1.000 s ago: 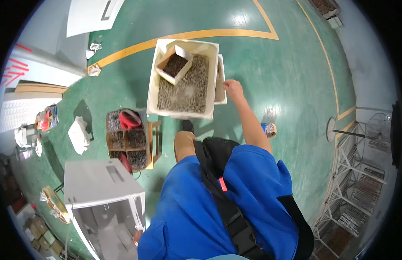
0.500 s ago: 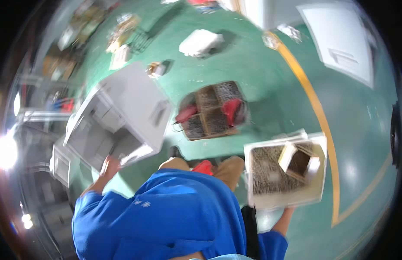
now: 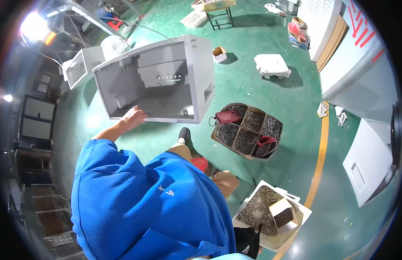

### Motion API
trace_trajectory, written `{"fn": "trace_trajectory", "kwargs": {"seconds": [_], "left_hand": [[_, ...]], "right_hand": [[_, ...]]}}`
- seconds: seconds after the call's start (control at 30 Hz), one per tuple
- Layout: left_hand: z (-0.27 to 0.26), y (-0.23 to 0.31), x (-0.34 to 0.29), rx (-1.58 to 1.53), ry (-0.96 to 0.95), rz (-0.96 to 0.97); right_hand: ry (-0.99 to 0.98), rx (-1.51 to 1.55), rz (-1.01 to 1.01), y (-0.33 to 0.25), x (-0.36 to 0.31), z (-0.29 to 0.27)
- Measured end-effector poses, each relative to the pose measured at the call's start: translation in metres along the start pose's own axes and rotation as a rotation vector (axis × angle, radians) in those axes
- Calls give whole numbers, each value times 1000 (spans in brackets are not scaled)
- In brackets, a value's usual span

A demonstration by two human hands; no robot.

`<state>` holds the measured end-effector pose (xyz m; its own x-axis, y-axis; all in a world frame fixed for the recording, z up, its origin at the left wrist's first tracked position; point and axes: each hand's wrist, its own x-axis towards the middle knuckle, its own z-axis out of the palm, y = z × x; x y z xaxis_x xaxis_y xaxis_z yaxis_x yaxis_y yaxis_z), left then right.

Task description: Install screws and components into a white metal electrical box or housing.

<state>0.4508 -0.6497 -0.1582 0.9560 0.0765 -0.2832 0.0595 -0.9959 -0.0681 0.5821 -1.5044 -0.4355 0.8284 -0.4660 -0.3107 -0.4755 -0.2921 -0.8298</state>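
A grey metal cabinet [image 3: 201, 82] lies with its open side facing me, ahead and to the left. My left hand [image 3: 134, 118] is curled over its near rim, fingers bent down on the edge. Inside, a lighter panel [image 3: 159, 74] with small holes shows on the back wall. Down at the right, only a small patch of skin of my right hand [image 3: 259, 250] shows beside a white tray [image 3: 302, 212]; its fingers are hidden. In that tray are many small grey pieces [image 3: 260, 206] and a small cardboard box [image 3: 284, 214].
A divided carton [image 3: 246, 128] of small dark parts stands on the green floor, with red-handled tools [image 3: 229, 116] on top. Beyond are a white-covered stool [image 3: 272, 66] and an open little box [image 3: 219, 54]. A yellow line [image 3: 320, 160] and a white panel [image 3: 367, 160] lie right.
My view has swung to the left, so the cabinet now sits nearer the middle and its inside shows clearly. My left hand remains at its rim; my right hand is mostly out of view.
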Motion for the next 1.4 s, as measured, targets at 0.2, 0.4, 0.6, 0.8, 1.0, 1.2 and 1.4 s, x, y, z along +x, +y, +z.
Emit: {"fn": "trace_trajectory", "kwargs": {"seconds": [0.2, 0.4, 0.6, 0.8, 1.0, 1.2, 1.4], "left_hand": [[-3, -18, 25, 32, -208, 48], [-60, -9, 61, -481, -35, -139], [-106, 58, 63, -2217, -372, -185], [-72, 34, 35, -2652, -361, -147], [-32, -66, 40, -2123, 2, -268], [72, -156, 83, -1263, 126, -344], [119, -151, 96, -967, 31, -238]], "right_hand": [[424, -60, 162, -72, -65, -118], [-14, -15, -595, -373, -135, 55], [-848, 49, -699, -522, -353, 309], [-950, -125, -1354, -521, -407, 401], [-1087, -510, -1475, -523, -420, 440], [-1210, -880, -1626, -476, -427, 452], [-1120, -1072, -1597, -474, -447, 456]]}}
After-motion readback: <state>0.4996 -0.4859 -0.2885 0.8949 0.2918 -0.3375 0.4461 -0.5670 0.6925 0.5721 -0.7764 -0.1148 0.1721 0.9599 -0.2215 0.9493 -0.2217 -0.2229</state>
